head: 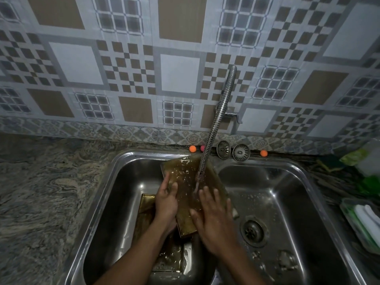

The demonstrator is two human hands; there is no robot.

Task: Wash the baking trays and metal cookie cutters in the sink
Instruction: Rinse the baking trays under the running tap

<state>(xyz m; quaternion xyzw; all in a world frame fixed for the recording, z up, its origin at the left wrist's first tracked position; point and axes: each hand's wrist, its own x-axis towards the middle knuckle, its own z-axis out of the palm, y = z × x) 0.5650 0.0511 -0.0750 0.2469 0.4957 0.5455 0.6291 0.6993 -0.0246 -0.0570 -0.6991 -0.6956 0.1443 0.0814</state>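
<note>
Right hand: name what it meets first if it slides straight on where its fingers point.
Probably the faucet hose tip, pouring just beyond the right hand flat on the baking tray; height gap unclear.

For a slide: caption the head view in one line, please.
Left hand holds a tray under the running tap, right hand flat on it; a second tray lies in the sink.

Patterned wall tiles (181, 75) in grey, white and tan are covering the wall. A floral border strip (82, 130) is running along their base, and a swirled granite countertop (41, 192) is lying below in dim light.
</note>
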